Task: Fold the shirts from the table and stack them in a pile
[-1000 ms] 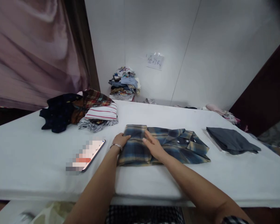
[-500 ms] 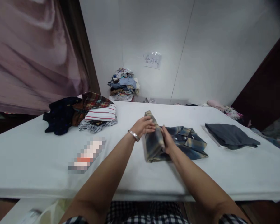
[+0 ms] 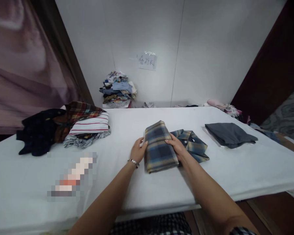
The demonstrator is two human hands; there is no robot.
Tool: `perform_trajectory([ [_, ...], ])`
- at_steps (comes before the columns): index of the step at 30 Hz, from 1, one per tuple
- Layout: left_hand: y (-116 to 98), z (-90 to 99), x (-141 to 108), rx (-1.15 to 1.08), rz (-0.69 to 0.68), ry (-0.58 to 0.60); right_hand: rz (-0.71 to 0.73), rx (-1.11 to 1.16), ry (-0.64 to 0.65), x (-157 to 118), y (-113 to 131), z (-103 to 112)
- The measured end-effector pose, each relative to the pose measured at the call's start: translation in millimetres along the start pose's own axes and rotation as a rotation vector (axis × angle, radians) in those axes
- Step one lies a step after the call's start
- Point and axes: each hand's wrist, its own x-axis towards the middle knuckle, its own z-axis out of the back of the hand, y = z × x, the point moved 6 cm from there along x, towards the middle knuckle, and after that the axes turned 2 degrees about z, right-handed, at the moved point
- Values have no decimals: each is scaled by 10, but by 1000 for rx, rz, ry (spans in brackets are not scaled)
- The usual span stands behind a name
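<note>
A blue and tan plaid shirt lies in front of me on the table, its body folded into a flat panel. The collar end, with white buttons, spreads out to the right of that panel. At the panel's left edge, my left hand grips the cloth with the thumb on top; a bracelet circles that wrist. My right hand holds the right edge, thumb over the fabric and the other fingers mostly hidden beneath it.
Dark grey folded garments lie on the white table to the right. On the left are striped shirts, a red plaid one and a dark navy one. A blurred-out item sits nearer. A clothes heap stands behind the table.
The folded part of the shirt has been turned over toward the left and now lies flatter. My left hand moved from on top of it to its left edge. The camera view shifted right.
</note>
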Motion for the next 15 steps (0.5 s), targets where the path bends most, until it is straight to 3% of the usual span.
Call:
perform_trajectory([
  [4,-37,-129,-62,110,-152,112,23,-232,-264,101,52,535],
  [6,-35,-166,-74,154,-184,149,-27,-360,-329,98,-15,723],
  [9,-33,-190,-83,171,-189,195,-45,-438,-316,79,-112,807],
  [15,2,-160,-74,61,-42,211,32,-496,-305,48,-132,787],
])
